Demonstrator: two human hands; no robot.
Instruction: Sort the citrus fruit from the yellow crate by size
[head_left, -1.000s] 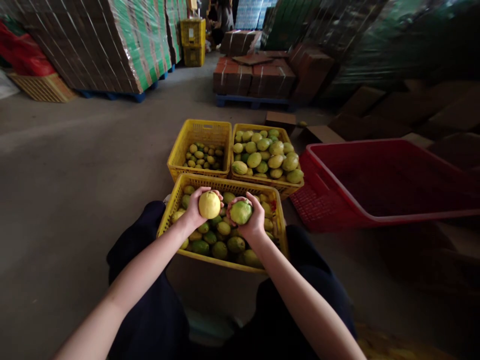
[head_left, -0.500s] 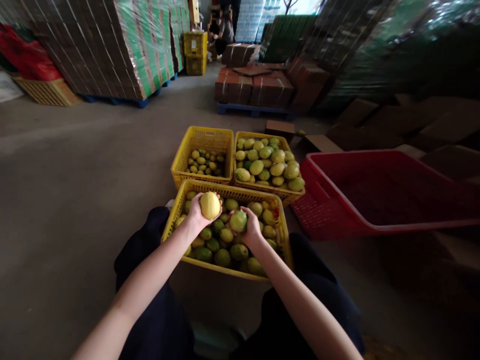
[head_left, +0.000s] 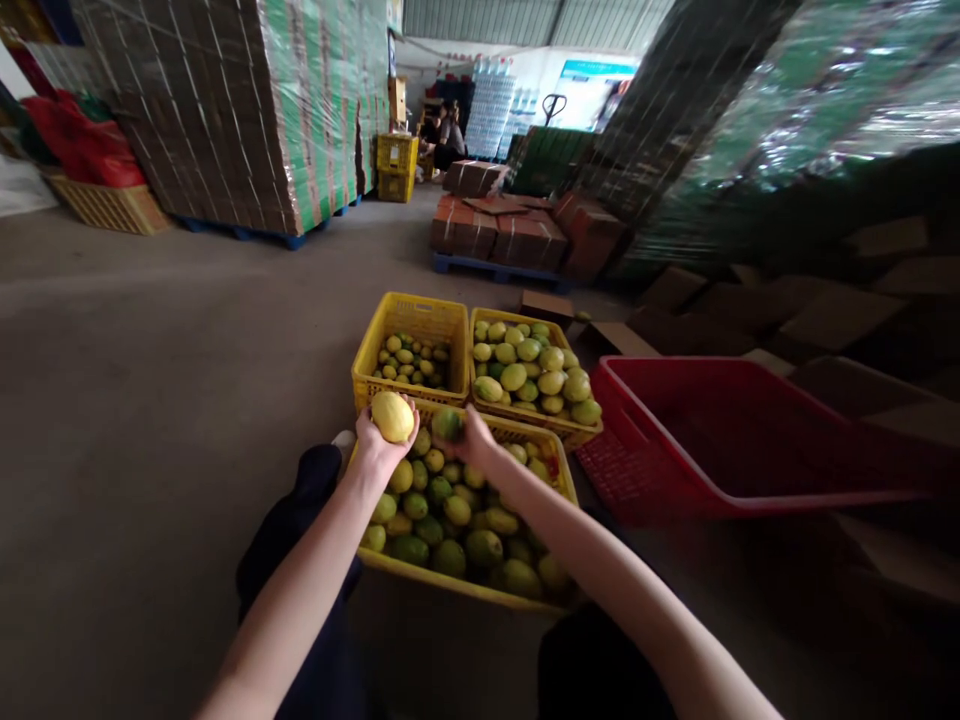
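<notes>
A yellow lemon (head_left: 392,416) rests in my left hand (head_left: 379,445), the fingers curled round it from below, above the left rim of the near yellow crate (head_left: 480,597). My right hand (head_left: 478,442) holds a greener lemon (head_left: 448,425) at its fingertips, over the crate's far side; both are smeared by motion. Below my hands the near crate is full of green and yellow lemons (head_left: 457,510). Behind it stand a left yellow crate (head_left: 364,350) with smaller lemons low inside, and a right yellow crate (head_left: 536,432) heaped with larger ones.
A red plastic bin (head_left: 637,465) stands at the right. Flattened cardboard (head_left: 810,310) lies beyond it. Wrapped pallet stacks (head_left: 322,120) rise at left and right. Bundled boxes on a blue pallet (head_left: 499,270) are ahead. A person (head_left: 448,140) crouches far back.
My left hand has moved left with the yellow lemon. My right hand has shifted left and away from me with the green lemon. The view has tilted up.
</notes>
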